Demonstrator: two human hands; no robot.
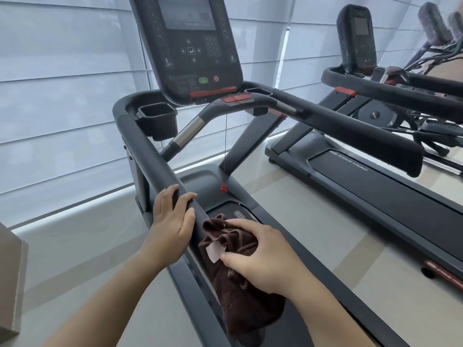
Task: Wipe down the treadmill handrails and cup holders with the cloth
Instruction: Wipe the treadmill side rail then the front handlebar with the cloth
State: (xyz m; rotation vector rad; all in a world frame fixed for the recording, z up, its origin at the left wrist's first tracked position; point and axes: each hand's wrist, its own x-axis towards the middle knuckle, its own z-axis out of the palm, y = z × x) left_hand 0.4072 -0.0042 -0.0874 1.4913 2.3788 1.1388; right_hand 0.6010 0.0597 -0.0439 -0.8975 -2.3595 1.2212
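Observation:
The treadmill's left handrail (150, 156) runs from the console toward me. My left hand (171, 229) rests over its near end, fingers curled on top of the rail. My right hand (260, 256) grips a bunched dark brown cloth (240, 296) just right of that rail end; the cloth hangs down with a pale label showing. The left cup holder (156, 118) sits beside the console (190, 46). The right cup holder (258, 92) is small behind the centre bar. The right handrail (350, 131) stretches out to the right.
A red safety clip (223, 188) dangles on a cord from the centre bar. A second treadmill (375, 176) stands to the right, more machines behind it. Window blinds fill the wall ahead. A grey box edge (10, 284) is at the far left.

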